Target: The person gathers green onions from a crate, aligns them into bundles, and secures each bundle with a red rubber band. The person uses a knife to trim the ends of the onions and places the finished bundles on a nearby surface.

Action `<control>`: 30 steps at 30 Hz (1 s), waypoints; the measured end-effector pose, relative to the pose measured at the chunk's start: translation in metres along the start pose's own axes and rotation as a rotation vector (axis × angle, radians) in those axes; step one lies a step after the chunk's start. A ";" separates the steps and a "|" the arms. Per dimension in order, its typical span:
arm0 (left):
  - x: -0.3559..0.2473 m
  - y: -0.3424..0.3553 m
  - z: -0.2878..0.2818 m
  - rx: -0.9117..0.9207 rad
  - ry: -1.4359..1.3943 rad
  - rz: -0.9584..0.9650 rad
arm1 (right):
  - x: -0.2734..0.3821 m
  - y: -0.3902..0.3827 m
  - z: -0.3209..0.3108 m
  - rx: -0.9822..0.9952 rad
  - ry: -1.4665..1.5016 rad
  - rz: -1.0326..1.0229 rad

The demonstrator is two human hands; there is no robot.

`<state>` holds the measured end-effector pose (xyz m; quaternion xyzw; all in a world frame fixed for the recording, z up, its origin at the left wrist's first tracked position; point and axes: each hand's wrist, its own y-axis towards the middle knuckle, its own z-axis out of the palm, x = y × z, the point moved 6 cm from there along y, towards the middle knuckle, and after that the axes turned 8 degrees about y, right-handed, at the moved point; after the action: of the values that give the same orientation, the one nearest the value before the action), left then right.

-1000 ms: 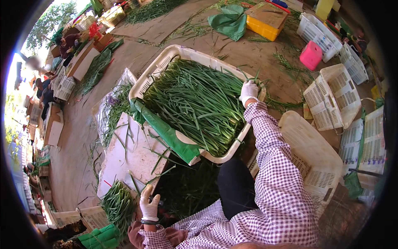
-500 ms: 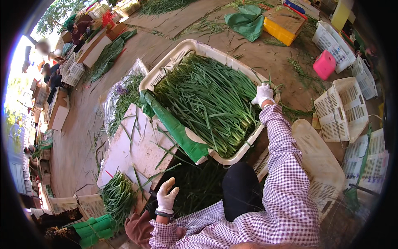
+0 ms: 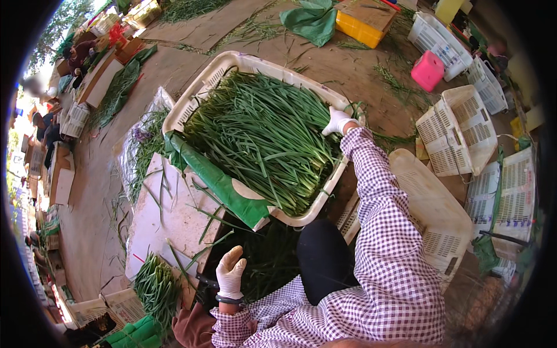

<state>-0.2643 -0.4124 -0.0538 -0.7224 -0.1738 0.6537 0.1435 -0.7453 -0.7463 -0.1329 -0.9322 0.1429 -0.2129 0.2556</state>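
Note:
A large cream plastic crate (image 3: 272, 66) lies in front of me, filled with long green chives (image 3: 255, 133), their pale ends toward the lower right. My right hand (image 3: 337, 122), in a white glove, rests on the chives just inside the crate's right rim. Its fingers are apart, with the tips partly lost among the leaves. Near my lap, my left hand (image 3: 231, 274) is raised, also gloved, with fingers loosely bent and apart and nothing in it. A green plastic sheet (image 3: 217, 182) folds over the crate's near left side. Left of that hand sits a bunch of chives (image 3: 155, 285).
A pale board (image 3: 168, 214) with loose leaves lies left of the crate. To the right stand several white crates (image 3: 458, 133) and a pink plastic container (image 3: 427, 71). A yellow box (image 3: 357, 26) sits at the back. People (image 3: 78, 55) work at the far left.
The whole view has swung, so the crate and surroundings sit further left. My right hand stays at the crate's right rim, and my left hand remains raised near my lap.

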 end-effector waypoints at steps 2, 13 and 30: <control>0.000 0.004 0.007 0.032 0.023 0.024 | -0.004 0.004 -0.002 0.021 0.035 0.016; -0.054 0.052 0.092 0.340 -0.004 0.200 | -0.012 -0.002 -0.009 0.286 0.488 0.015; 0.004 0.216 0.227 0.176 -0.719 -0.620 | 0.132 -0.192 0.102 0.041 -0.105 -0.474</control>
<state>-0.4755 -0.6090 -0.1746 -0.3498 -0.3636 0.8006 0.3232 -0.5522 -0.5942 -0.0658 -0.9440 -0.0978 -0.2212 0.2245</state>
